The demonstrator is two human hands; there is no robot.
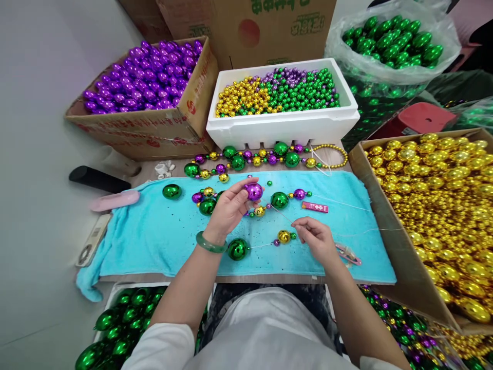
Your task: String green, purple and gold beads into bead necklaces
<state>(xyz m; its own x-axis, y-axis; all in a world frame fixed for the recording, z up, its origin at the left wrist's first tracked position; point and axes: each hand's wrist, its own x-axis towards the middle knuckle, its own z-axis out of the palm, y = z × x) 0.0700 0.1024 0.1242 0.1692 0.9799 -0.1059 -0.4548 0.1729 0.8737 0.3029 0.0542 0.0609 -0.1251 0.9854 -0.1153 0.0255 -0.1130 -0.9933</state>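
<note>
On the bright blue towel (146,236), the left hand (230,205) pinches a shiny purple bead (253,191), partly covering the strand behind; the right hand's (313,237) nearly closed fingertips pinch a thin white string (282,214), its far end indistinct.

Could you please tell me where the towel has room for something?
The towel's widest bare patch lies between the pink case, the lone green bead and the left forearm. A smaller one lies below the right hand. The middle, around the left hand, is crowded with beads; threads cross the right side.
</note>
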